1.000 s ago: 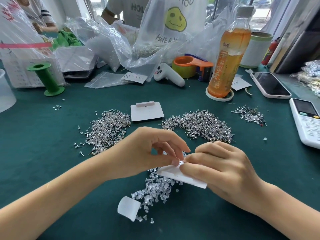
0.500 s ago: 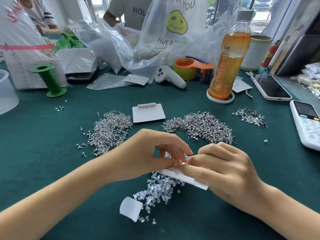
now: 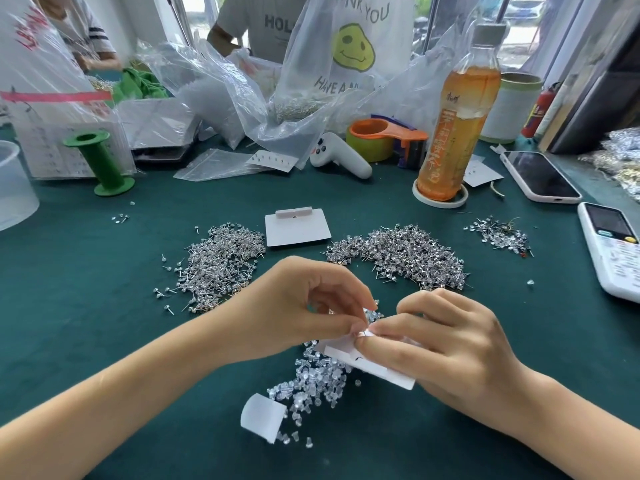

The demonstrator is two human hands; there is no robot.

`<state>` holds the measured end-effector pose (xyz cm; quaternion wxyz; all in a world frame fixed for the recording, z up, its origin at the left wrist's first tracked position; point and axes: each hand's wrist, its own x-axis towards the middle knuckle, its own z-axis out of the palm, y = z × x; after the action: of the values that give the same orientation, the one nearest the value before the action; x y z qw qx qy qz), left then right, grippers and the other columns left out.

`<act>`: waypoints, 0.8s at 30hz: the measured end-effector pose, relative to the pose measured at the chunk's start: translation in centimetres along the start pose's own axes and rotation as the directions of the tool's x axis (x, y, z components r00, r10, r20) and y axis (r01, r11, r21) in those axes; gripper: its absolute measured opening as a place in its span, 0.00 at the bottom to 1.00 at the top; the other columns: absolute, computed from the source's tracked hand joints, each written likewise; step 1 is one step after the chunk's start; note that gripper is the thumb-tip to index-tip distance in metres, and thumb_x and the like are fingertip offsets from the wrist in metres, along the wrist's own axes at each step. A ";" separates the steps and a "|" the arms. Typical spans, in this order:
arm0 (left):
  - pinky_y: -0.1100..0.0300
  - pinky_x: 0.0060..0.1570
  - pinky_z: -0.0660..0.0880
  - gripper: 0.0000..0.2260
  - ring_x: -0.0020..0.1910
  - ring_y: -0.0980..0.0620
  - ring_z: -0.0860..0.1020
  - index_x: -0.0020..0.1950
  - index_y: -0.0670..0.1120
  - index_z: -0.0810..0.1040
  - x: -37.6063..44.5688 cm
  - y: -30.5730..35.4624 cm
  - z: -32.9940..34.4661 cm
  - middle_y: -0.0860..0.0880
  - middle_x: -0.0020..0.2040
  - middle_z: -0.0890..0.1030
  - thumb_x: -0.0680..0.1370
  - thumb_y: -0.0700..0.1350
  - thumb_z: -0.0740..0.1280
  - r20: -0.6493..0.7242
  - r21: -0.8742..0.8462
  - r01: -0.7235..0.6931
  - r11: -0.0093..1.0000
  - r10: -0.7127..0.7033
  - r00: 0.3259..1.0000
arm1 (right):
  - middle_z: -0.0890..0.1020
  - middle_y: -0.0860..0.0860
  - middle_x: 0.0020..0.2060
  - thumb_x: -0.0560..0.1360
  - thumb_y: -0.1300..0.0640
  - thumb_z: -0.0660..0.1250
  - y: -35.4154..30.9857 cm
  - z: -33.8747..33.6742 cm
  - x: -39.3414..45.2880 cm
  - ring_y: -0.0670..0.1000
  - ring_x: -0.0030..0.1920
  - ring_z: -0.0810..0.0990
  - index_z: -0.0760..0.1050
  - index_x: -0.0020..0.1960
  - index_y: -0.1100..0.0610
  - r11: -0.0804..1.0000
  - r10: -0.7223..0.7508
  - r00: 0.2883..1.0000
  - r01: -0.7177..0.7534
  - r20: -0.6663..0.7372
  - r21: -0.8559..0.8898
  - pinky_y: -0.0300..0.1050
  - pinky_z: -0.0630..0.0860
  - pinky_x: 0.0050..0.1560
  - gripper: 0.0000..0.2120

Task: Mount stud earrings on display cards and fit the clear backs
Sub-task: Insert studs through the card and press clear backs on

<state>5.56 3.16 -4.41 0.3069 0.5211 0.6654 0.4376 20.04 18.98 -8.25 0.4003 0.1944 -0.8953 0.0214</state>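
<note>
My right hand (image 3: 446, 344) grips a white display card (image 3: 374, 365) tilted above the green table. My left hand (image 3: 301, 306) pinches something tiny at the card's upper edge, thumb and forefinger meeting my right fingertips; what it pinches is too small to tell. Under the card lies a heap of clear backs (image 3: 311, 386). Two piles of silver stud earrings lie beyond, one on the left (image 3: 218, 261) and one on the right (image 3: 401, 254). A stack of blank cards (image 3: 297, 227) sits between them.
A curled white slip (image 3: 262, 418) lies by the clear backs. A small scatter of studs (image 3: 498, 233) is at the right. A tea bottle (image 3: 457, 116), two phones (image 3: 540, 176), tape dispenser (image 3: 384, 136), green spool (image 3: 100, 161) and plastic bags (image 3: 242, 98) line the back. Two people sit behind.
Both hands stayed at the card, with the fingertips working at its upper edge; the card has tipped slightly. The view shifted a little.
</note>
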 end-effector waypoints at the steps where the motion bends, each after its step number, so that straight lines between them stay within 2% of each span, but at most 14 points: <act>1: 0.64 0.44 0.77 0.08 0.41 0.54 0.82 0.50 0.41 0.82 0.0 0.0 0.0 0.48 0.41 0.84 0.72 0.34 0.73 -0.003 0.005 0.000 1.000 0.000 1.000 | 0.84 0.49 0.38 0.79 0.65 0.60 0.0 0.0 0.0 0.52 0.38 0.75 0.85 0.45 0.55 1.000 -0.002 1.000 0.002 -0.002 -0.007 0.43 0.73 0.34 0.16; 4: 0.67 0.42 0.75 0.08 0.40 0.56 0.82 0.49 0.42 0.82 0.0 0.1 0.2 0.49 0.41 0.85 0.71 0.35 0.73 -0.013 0.029 -0.004 1.000 0.004 1.000 | 0.84 0.49 0.38 0.78 0.65 0.61 0.0 0.0 -0.1 0.52 0.36 0.76 0.85 0.44 0.55 0.999 -0.014 1.000 0.014 -0.008 -0.033 0.43 0.73 0.33 0.14; 9: 0.60 0.44 0.78 0.08 0.40 0.56 0.82 0.48 0.44 0.82 0.1 0.1 0.2 0.49 0.41 0.85 0.71 0.35 0.74 -0.006 0.074 -0.016 0.997 0.017 1.000 | 0.84 0.48 0.37 0.77 0.65 0.64 -0.1 0.1 -0.2 0.52 0.36 0.75 0.84 0.44 0.54 0.998 -0.020 0.999 0.018 -0.027 -0.060 0.44 0.72 0.32 0.12; 12: 0.64 0.44 0.77 0.08 0.41 0.56 0.82 0.47 0.45 0.82 0.1 0.1 0.2 0.50 0.41 0.85 0.71 0.35 0.73 0.017 0.091 -0.026 0.996 0.024 1.000 | 0.83 0.48 0.38 0.75 0.64 0.67 -0.1 0.2 -0.2 0.52 0.37 0.74 0.84 0.44 0.53 0.996 -0.036 0.999 0.033 -0.032 -0.086 0.43 0.72 0.33 0.09; 18: 0.64 0.44 0.76 0.08 0.42 0.56 0.82 0.46 0.47 0.82 0.4 0.2 0.0 0.51 0.41 0.85 0.71 0.36 0.74 0.057 0.116 -0.053 0.992 0.047 0.997 | 0.83 0.48 0.36 0.70 0.63 0.74 -0.2 0.1 -0.1 0.52 0.36 0.75 0.84 0.42 0.53 0.992 -0.064 0.998 0.060 -0.030 -0.115 0.42 0.73 0.33 0.05; 24: 0.61 0.45 0.77 0.06 0.39 0.56 0.81 0.43 0.43 0.80 0.8 0.7 -0.3 0.50 0.40 0.84 0.71 0.34 0.74 0.134 0.097 -0.059 0.993 0.046 0.990 | 0.82 0.49 0.34 0.68 0.62 0.74 -0.4 0.0 0.1 0.52 0.32 0.77 0.84 0.40 0.52 0.980 -0.121 0.992 0.115 -0.029 -0.160 0.43 0.73 0.29 0.06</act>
<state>5.39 3.90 -3.64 0.3117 0.5810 0.6511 0.3759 20.08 18.61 -8.19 0.4323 0.2143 -0.8731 -0.0697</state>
